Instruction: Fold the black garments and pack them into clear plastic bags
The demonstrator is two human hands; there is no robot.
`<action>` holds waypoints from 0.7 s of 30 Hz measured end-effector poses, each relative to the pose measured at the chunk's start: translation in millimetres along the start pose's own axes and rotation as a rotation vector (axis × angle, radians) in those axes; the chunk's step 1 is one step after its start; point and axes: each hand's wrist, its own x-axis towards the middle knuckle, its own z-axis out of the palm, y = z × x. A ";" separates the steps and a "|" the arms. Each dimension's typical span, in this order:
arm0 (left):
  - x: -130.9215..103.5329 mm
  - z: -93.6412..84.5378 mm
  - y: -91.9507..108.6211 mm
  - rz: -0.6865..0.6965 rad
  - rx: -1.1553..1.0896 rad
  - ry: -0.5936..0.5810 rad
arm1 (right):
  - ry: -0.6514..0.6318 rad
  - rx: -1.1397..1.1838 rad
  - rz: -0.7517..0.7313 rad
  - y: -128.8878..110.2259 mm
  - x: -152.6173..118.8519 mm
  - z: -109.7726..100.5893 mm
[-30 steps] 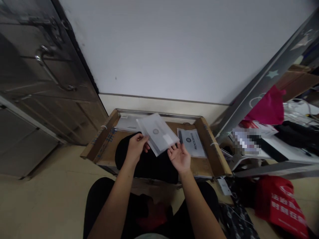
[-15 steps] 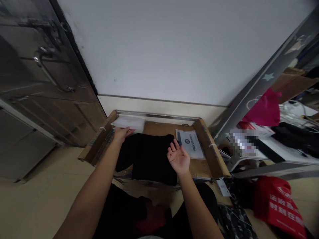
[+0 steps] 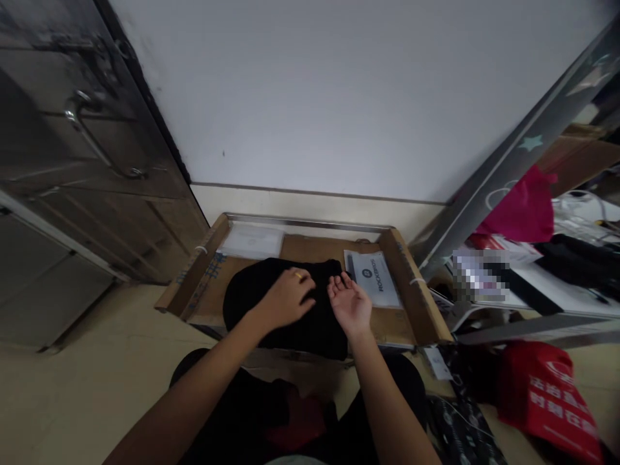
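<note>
A black cloth garment [image 3: 310, 329] lies folded in a shallow cardboard tray [image 3: 206, 284]. My left hand [image 3: 288, 298] is over the middle of the cloth, palm down, with fingers apart and nothing seen in them. At the cloth's right edge my right hand [image 3: 351, 307] is turned palm up, its fingers loosely curled and its palm bare. Beside that hand is a flat packet marked ROCKBROS [image 3: 375, 278]. A whitish flat packet [image 3: 254, 241] lies at the tray's back left.
A metal door with a handle [image 3: 97, 142] is at the left, and a white wall [image 3: 300, 97] rises behind the tray. On the right stand a cluttered white table [image 3: 523, 316], a pink bag [image 3: 520, 210] and a red bag [image 3: 547, 394] below.
My left hand has moved right, from the whitish packet to over the cloth. The cloth's left part now lies folded inward with a rounded edge. My right hand has barely moved.
</note>
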 end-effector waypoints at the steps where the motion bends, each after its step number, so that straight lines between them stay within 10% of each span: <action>1: -0.9 3.9 13.5 0.096 0.021 -0.070 | 0.009 -0.009 -0.020 0.4 0.7 -0.5; 7: -6.0 26.6 33.4 0.093 0.183 -0.317 | -0.034 -0.109 -0.107 2.8 0.5 0.1; 21: 16.9 -1.6 14.6 -0.208 0.107 -0.131 | -0.030 -0.509 -0.230 15.7 5.7 4.4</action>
